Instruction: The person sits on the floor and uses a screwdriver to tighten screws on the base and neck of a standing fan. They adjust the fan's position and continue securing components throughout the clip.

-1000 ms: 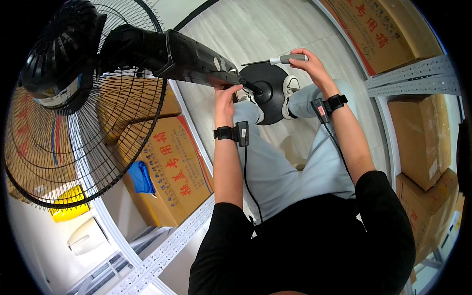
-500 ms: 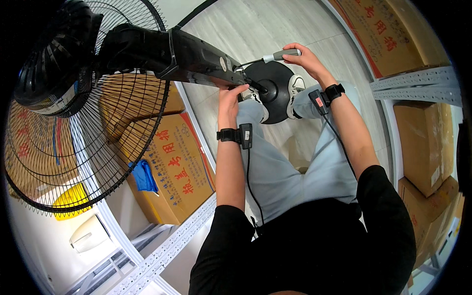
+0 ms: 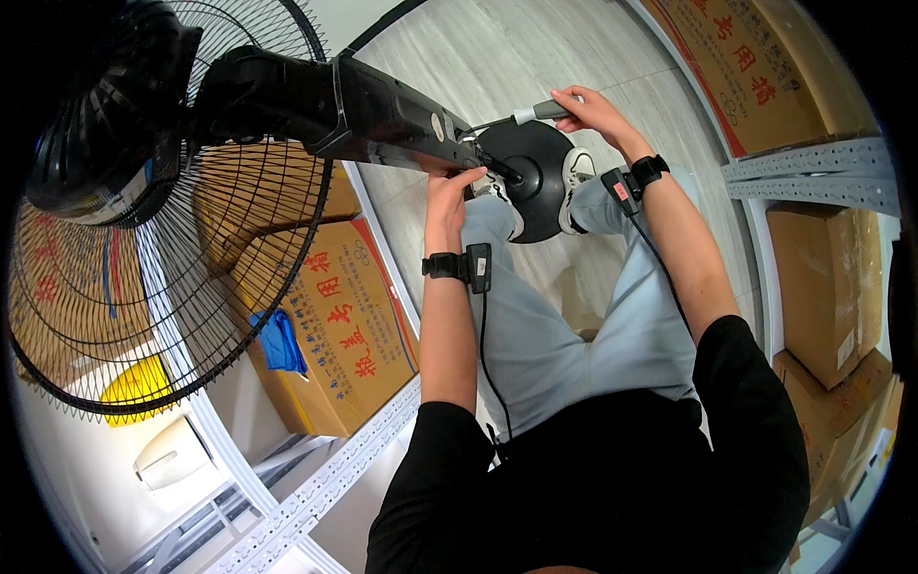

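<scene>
A black pedestal fan (image 3: 392, 117) leans across the upper left, its wire-guarded head nearest and its round base (image 3: 537, 187) on the floor between my shoes. My left hand (image 3: 446, 206) is closed around the underside of the fan's control housing, with some fingers hidden behind it. In my right hand (image 3: 595, 113) is a screwdriver (image 3: 541, 112) with a grey handle, held by the end between thumb and fingers. Its thin dark shaft points left, and the tip meets the lower end of the housing; the screw itself is too small to make out.
Cardboard boxes (image 3: 349, 325) fill a metal shelf on the left, with a blue cloth-like item (image 3: 278, 342) on one. More boxes (image 3: 822, 287) stand on a perforated shelf rack (image 3: 813, 172) at the right. A yellow object (image 3: 134, 390) shows behind the fan guard.
My right fingers have shifted around the end of the screwdriver handle, covering more of it. The handle sits slightly lower and further left. My left hand and the fan have hardly moved.
</scene>
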Demonstrator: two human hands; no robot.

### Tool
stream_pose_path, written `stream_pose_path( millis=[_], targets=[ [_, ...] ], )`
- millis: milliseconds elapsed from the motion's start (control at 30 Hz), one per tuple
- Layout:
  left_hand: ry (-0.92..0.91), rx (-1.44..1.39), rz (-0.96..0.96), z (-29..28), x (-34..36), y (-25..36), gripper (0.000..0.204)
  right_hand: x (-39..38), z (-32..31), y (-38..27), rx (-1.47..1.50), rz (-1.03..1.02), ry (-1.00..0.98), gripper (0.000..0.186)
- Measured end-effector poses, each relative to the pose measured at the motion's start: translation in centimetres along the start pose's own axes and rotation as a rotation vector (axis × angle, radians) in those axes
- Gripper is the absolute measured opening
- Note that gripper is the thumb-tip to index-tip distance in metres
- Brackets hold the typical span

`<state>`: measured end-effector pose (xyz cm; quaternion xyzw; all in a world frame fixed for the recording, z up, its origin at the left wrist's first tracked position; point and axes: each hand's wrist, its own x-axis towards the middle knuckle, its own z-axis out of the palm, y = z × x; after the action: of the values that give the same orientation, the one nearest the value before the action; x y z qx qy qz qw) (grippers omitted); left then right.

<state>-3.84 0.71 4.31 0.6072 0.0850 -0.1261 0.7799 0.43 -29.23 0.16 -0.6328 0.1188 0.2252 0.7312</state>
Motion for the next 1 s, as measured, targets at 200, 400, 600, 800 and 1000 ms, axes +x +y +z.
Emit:
stream_pose_path(
  millis=[200, 400, 600, 800, 1000],
  targets=[
    [-0.004, 0.012, -0.015, 0.0, 0.1, 0.0, 0.052, -0.3, 0.2, 0.5, -0.002, -0.363, -0.047, 0.047],
    [-0.015, 0.047, -0.031, -0.6, 0.3, -0.1, 0.061, -0.5, 1.2, 0.5, 0.049, -0.304, 0.067, 0.050],
    [0.008, 0.022, -0.003, 0.3, -0.1, 0.3, 0.053, 0.4, 0.1, 0.3, -0.073, -0.051, 0.032, 0.054],
    [0.020, 0.021, -0.009, 0.3, -0.3, 0.4, 0.054, 0.0, 0.6, 1.0, 0.062, -0.388, -0.003, 0.043],
    [0.013, 0.004, -0.009, 0.3, -0.2, 0.3, 0.053, 0.0, 0.5, 0.3, 0.006, -0.135, 0.058, 0.039]
  ],
)
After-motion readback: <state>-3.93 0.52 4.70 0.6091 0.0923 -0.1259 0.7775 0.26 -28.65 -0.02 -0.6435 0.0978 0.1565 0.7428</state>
